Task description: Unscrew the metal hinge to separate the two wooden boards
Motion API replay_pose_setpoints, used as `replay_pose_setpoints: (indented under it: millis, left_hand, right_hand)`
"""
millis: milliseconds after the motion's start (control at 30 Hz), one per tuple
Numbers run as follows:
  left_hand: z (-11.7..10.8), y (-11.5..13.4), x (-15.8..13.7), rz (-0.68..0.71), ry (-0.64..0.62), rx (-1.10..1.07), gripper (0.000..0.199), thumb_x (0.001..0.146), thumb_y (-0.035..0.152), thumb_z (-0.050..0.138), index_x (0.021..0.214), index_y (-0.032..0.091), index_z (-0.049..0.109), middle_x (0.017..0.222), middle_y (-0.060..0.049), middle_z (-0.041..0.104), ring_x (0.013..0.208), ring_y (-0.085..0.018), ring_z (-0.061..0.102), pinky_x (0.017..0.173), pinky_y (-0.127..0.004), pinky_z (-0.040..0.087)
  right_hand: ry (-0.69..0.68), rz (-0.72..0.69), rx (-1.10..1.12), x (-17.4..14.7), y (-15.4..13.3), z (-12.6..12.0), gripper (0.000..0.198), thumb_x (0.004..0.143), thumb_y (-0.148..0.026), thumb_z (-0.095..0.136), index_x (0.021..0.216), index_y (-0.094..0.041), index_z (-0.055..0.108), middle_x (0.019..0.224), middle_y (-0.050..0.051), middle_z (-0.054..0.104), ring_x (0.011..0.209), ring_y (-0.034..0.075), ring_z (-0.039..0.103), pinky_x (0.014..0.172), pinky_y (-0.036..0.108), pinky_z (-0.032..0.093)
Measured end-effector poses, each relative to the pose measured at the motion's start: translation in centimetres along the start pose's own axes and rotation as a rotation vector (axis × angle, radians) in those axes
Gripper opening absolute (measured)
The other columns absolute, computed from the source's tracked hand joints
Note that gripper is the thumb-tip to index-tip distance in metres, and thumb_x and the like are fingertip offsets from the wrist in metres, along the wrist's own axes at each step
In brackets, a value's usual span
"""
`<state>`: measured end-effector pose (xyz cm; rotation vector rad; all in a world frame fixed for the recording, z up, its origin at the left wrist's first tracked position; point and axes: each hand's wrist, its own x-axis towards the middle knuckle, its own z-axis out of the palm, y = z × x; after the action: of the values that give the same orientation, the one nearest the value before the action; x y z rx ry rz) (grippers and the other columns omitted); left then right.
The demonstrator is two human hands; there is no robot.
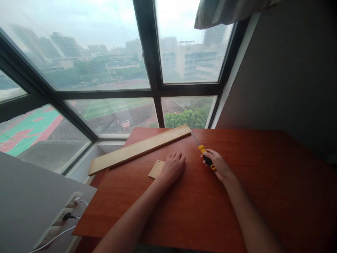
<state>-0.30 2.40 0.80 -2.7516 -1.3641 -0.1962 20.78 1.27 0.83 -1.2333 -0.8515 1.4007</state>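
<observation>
My right hand (217, 163) is wrapped round the yellow and black handle of a screwdriver (207, 160). Its thin metal shaft points away to the upper left, and the tip meets or nearly meets the right end of a long wooden board (142, 149). My left hand (173, 166) rests on the tabletop with curled fingers; whatever lies beneath them is hidden. A small flat piece of wood (156, 169) with a dark hole near its far corner shows at the left side of that hand, partly covered by it.
The reddish-brown table (200, 211) reaches to the windows (110, 116). The long board's left end sticks out past the table's left edge. Sockets (61, 216) with plugs and white cables sit on the low wall at left. A grey wall (284, 70) stands at right.
</observation>
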Motion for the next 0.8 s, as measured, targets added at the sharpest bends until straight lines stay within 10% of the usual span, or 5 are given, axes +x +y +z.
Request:
replay_pose_setpoints:
  millis: [533,800]
  left_hand:
    - [-0.6,-10.7,-7.3,-0.292,0.1,0.028,0.023,0.097,0.026,0.039,0.085,0.019,0.058,0.096,-0.01,0.059,0.092,-0.025,0.054,0.087,-0.039,0.044]
    - [-1.3,-11.8,-7.9,-0.319,0.068,0.083,0.022,0.097,0.027,0.04,0.089,0.019,0.059,0.096,-0.009,0.06,0.093,-0.024,0.054,0.087,-0.039,0.044]
  right_hand:
    - [-0.011,-0.164,-0.39,0.1,2.5,2.2,0.034,0.08,-0.051,0.058,0.095,-0.021,0.061,0.072,0.002,0.065,0.052,0.015,0.054,0.048,0.028,0.042]
    - [-0.103,-0.515,-0.705,-1.3,5.2,7.9,0.038,0.073,-0.018,0.058,0.11,-0.024,0.061,0.112,0.008,0.067,0.105,0.027,0.06,0.096,0.041,0.045]
